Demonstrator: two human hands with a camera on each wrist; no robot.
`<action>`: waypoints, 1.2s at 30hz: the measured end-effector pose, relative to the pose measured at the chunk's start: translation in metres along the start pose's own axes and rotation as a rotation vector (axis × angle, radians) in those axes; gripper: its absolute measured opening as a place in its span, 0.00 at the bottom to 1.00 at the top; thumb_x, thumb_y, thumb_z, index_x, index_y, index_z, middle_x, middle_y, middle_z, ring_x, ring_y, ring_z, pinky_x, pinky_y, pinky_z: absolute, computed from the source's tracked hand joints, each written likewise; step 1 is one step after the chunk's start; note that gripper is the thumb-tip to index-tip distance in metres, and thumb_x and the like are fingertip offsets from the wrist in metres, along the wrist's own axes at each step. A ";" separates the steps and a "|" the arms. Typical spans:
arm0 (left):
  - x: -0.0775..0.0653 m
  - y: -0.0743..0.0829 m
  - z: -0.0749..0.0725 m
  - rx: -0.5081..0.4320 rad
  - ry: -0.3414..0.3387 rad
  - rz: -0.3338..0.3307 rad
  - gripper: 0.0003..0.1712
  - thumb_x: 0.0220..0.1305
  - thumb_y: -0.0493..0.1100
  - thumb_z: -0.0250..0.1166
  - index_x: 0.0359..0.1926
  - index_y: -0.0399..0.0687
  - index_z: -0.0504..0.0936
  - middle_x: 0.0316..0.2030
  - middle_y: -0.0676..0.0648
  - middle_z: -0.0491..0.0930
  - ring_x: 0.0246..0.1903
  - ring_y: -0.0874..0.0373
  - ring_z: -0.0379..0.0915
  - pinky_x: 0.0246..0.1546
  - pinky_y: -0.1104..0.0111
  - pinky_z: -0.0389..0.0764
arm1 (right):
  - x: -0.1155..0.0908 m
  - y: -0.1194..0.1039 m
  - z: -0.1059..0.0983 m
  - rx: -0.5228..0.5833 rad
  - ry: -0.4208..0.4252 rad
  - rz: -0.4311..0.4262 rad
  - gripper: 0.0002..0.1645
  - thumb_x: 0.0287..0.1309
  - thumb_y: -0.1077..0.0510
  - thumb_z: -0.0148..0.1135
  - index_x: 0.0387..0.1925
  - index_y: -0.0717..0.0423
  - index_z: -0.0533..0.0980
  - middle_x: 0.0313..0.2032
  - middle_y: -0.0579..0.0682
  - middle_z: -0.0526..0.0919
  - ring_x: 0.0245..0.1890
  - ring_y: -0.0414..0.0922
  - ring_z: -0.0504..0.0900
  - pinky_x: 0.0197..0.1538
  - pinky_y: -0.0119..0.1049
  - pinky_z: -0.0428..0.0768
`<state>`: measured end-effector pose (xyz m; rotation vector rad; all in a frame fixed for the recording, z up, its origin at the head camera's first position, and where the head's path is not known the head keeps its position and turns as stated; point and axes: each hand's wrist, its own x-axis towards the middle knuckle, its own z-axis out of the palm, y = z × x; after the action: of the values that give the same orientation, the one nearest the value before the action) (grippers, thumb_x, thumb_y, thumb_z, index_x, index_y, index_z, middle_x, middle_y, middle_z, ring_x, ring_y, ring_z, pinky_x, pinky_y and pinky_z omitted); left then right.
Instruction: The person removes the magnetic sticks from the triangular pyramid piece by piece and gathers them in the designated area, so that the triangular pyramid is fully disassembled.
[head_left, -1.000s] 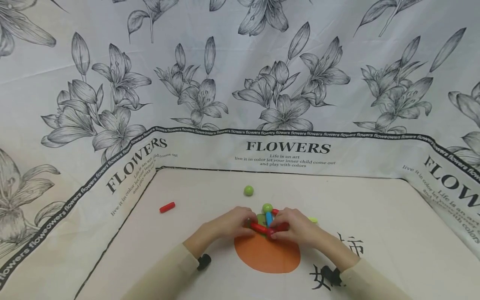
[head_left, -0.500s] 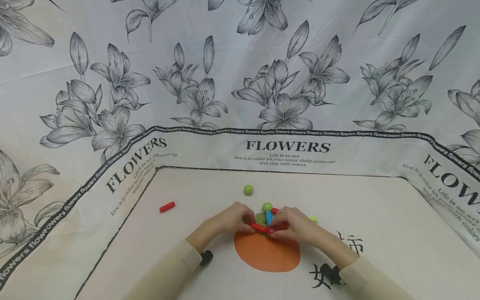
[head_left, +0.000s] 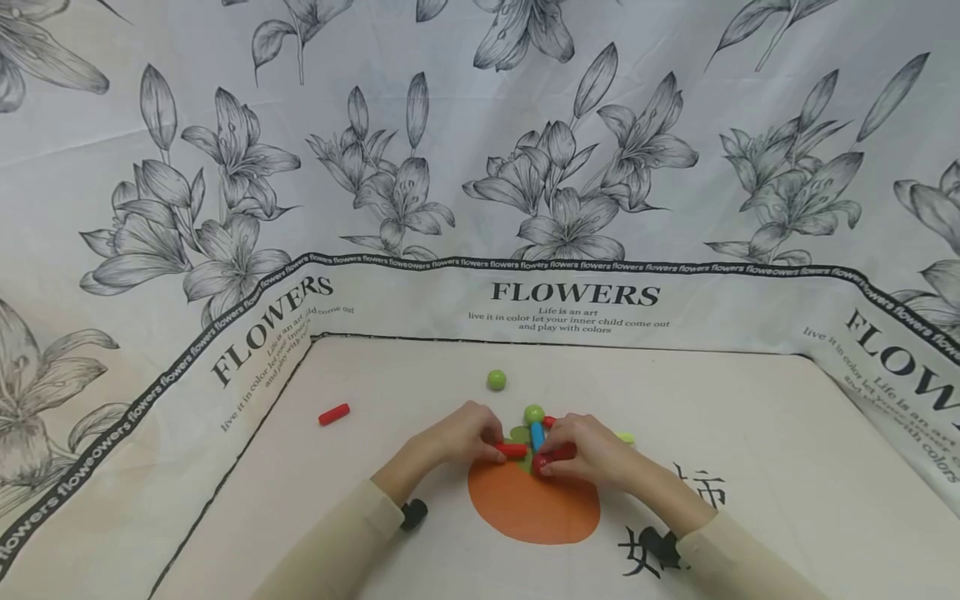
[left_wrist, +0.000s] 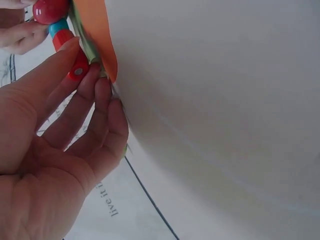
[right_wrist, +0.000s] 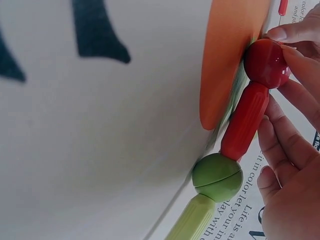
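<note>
My left hand [head_left: 468,433] pinches a red magnetic rod [head_left: 513,451] between thumb and fingers; a small silvery disc shows on its end in the left wrist view. Just right of that rod, my right hand [head_left: 588,450] grips a dark red ball [right_wrist: 265,62] by its fingertips. From the ball a second red rod [right_wrist: 245,120] runs to a green ball [right_wrist: 217,177], which joins a yellow-green rod [right_wrist: 192,220]. A blue rod [head_left: 537,435] stretches between the red ball and a light green ball [head_left: 534,413] behind it. My right hand partly hides the linked pieces.
One loose green ball [head_left: 497,380] lies farther back on the cloth-covered table [head_left: 420,375]. Off to the left is a loose red rod [head_left: 334,414]. An orange printed fruit [head_left: 534,504] lies beneath the hands. Flower-printed cloth [head_left: 570,308] walls the back and sides.
The left hand's red rod has turned more level, and its near end has come away from the dark red ball. The right hand stays almost still with the linked pieces.
</note>
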<state>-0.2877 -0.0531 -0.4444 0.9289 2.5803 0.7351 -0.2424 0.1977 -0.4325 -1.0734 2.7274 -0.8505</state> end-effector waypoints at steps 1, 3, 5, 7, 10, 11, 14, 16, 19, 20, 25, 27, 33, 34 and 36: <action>-0.002 -0.001 0.000 -0.002 0.001 -0.015 0.05 0.60 0.43 0.77 0.34 0.49 0.90 0.24 0.58 0.81 0.27 0.65 0.73 0.34 0.76 0.79 | 0.000 0.000 0.000 0.002 -0.003 0.000 0.12 0.57 0.53 0.77 0.42 0.51 0.89 0.36 0.40 0.85 0.41 0.45 0.78 0.45 0.38 0.82; -0.004 -0.003 -0.001 -0.007 0.006 -0.026 0.05 0.60 0.43 0.77 0.34 0.49 0.90 0.24 0.58 0.81 0.27 0.64 0.74 0.35 0.76 0.79 | 0.001 -0.001 0.000 0.004 -0.006 0.003 0.12 0.57 0.52 0.77 0.43 0.51 0.89 0.36 0.39 0.85 0.41 0.45 0.78 0.45 0.37 0.81; -0.008 -0.006 -0.002 -0.003 0.016 -0.024 0.05 0.59 0.43 0.77 0.34 0.49 0.89 0.24 0.58 0.81 0.28 0.65 0.74 0.35 0.75 0.78 | 0.002 -0.001 0.000 0.005 -0.006 0.001 0.12 0.57 0.52 0.76 0.42 0.50 0.89 0.36 0.39 0.85 0.41 0.45 0.77 0.45 0.37 0.81; -0.013 -0.011 -0.003 0.005 0.034 -0.014 0.05 0.59 0.43 0.78 0.33 0.48 0.89 0.24 0.59 0.81 0.28 0.65 0.73 0.36 0.75 0.77 | 0.002 -0.001 0.000 0.010 -0.006 -0.003 0.12 0.57 0.52 0.76 0.42 0.50 0.89 0.36 0.39 0.85 0.41 0.45 0.77 0.44 0.37 0.81; -0.024 -0.018 -0.006 -0.006 0.055 -0.017 0.05 0.58 0.41 0.78 0.32 0.49 0.89 0.24 0.59 0.81 0.29 0.65 0.74 0.37 0.74 0.78 | 0.003 -0.001 0.001 0.014 -0.003 -0.020 0.12 0.57 0.52 0.76 0.42 0.51 0.89 0.36 0.39 0.85 0.41 0.45 0.77 0.44 0.37 0.81; -0.028 -0.021 -0.008 -0.012 0.061 -0.023 0.05 0.58 0.41 0.78 0.32 0.50 0.89 0.25 0.59 0.81 0.30 0.65 0.74 0.37 0.74 0.78 | 0.003 -0.001 0.001 0.015 -0.003 -0.023 0.12 0.57 0.52 0.76 0.42 0.51 0.89 0.36 0.39 0.85 0.41 0.45 0.77 0.44 0.37 0.81; -0.043 -0.030 -0.014 -0.056 0.080 -0.060 0.04 0.59 0.40 0.77 0.34 0.51 0.89 0.27 0.58 0.82 0.32 0.62 0.76 0.38 0.72 0.80 | 0.003 0.000 0.001 0.019 0.000 -0.032 0.12 0.57 0.53 0.77 0.42 0.51 0.89 0.36 0.40 0.86 0.41 0.45 0.78 0.44 0.38 0.81; -0.053 -0.036 -0.019 -0.077 0.096 -0.097 0.05 0.60 0.41 0.76 0.37 0.52 0.89 0.29 0.58 0.82 0.33 0.61 0.76 0.38 0.71 0.80 | 0.003 0.001 0.002 0.019 0.004 -0.038 0.11 0.57 0.53 0.77 0.41 0.51 0.89 0.36 0.39 0.86 0.41 0.44 0.78 0.45 0.38 0.81; -0.068 -0.046 -0.027 -0.090 0.138 -0.125 0.06 0.60 0.41 0.76 0.39 0.51 0.88 0.31 0.57 0.82 0.35 0.59 0.76 0.39 0.68 0.81 | 0.003 0.001 0.002 0.014 0.012 -0.046 0.10 0.56 0.54 0.77 0.41 0.50 0.89 0.36 0.39 0.86 0.40 0.44 0.78 0.45 0.39 0.81; -0.073 -0.050 -0.029 -0.095 0.154 -0.135 0.07 0.60 0.41 0.76 0.40 0.50 0.88 0.31 0.57 0.82 0.35 0.58 0.76 0.39 0.68 0.81 | 0.003 0.001 0.002 0.012 0.016 -0.052 0.10 0.56 0.54 0.77 0.41 0.50 0.89 0.36 0.39 0.86 0.40 0.44 0.77 0.45 0.39 0.81; -0.095 -0.067 -0.041 -0.100 0.223 -0.166 0.06 0.61 0.40 0.75 0.40 0.48 0.89 0.32 0.56 0.82 0.36 0.57 0.75 0.39 0.65 0.80 | 0.004 0.002 0.000 0.010 0.016 -0.055 0.10 0.57 0.54 0.77 0.40 0.50 0.89 0.36 0.40 0.86 0.40 0.44 0.77 0.45 0.39 0.80; -0.103 -0.075 -0.045 -0.103 0.248 -0.181 0.06 0.61 0.40 0.75 0.39 0.48 0.88 0.32 0.55 0.82 0.36 0.57 0.74 0.40 0.65 0.79 | 0.004 0.002 0.000 0.008 0.011 -0.050 0.10 0.57 0.53 0.77 0.41 0.50 0.89 0.37 0.40 0.86 0.40 0.43 0.77 0.45 0.39 0.79; -0.113 -0.097 -0.053 -0.075 0.354 -0.265 0.04 0.62 0.39 0.74 0.37 0.46 0.88 0.32 0.53 0.82 0.35 0.57 0.74 0.39 0.64 0.78 | 0.003 0.002 0.000 0.006 0.005 -0.036 0.10 0.57 0.53 0.77 0.41 0.50 0.89 0.37 0.39 0.86 0.40 0.43 0.77 0.46 0.39 0.80; -0.113 -0.101 -0.053 -0.069 0.372 -0.286 0.04 0.62 0.40 0.74 0.36 0.45 0.87 0.32 0.52 0.82 0.35 0.56 0.74 0.38 0.64 0.78 | 0.003 0.002 0.000 0.006 0.005 -0.035 0.10 0.57 0.53 0.77 0.41 0.50 0.89 0.37 0.39 0.85 0.40 0.43 0.77 0.46 0.39 0.80; -0.110 -0.107 -0.054 -0.066 0.402 -0.337 0.05 0.61 0.40 0.74 0.34 0.44 0.87 0.31 0.51 0.82 0.34 0.56 0.74 0.36 0.64 0.77 | 0.003 0.002 0.000 0.005 0.005 -0.037 0.10 0.57 0.53 0.77 0.41 0.50 0.89 0.37 0.39 0.85 0.40 0.43 0.77 0.46 0.39 0.80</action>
<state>-0.2827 -0.2156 -0.4481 0.3319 2.9241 0.9783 -0.2461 0.1972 -0.4329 -1.1262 2.7160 -0.8658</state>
